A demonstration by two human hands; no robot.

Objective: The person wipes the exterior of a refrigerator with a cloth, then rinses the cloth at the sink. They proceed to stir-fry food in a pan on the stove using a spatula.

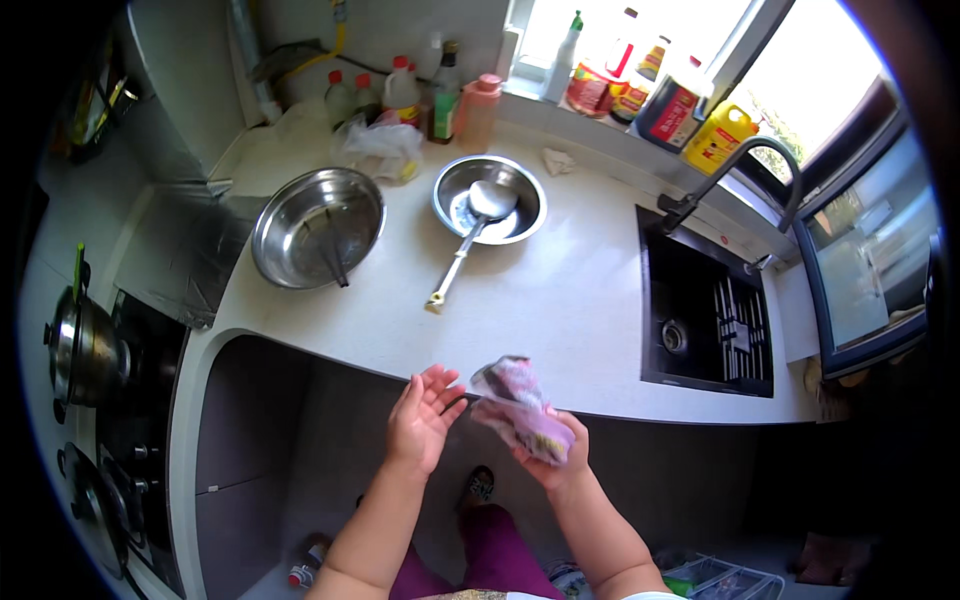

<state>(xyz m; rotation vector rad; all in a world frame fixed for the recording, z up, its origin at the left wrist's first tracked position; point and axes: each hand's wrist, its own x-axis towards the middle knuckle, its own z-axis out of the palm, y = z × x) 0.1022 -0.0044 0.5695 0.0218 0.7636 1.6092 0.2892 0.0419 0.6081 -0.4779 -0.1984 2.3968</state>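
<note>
My right hand is closed round a crumpled pink and purple cloth, held up just in front of the counter's near edge. The cloth is slightly blurred. To its left, my left hand is raised with the palm turned up and the fingers apart, holding nothing. Beyond both hands, a steel bowl stands on the white counter. A large metal ladle rests in it, with the handle hanging over the rim toward me. Left of it is a wider steel basin with dark chopsticks inside.
A black sink with a dark tap lies to the right, near an open window pane. Bottles, among them a yellow jug, line the sill. A plastic bag sits at the back left. A pot stands on the hob, far left.
</note>
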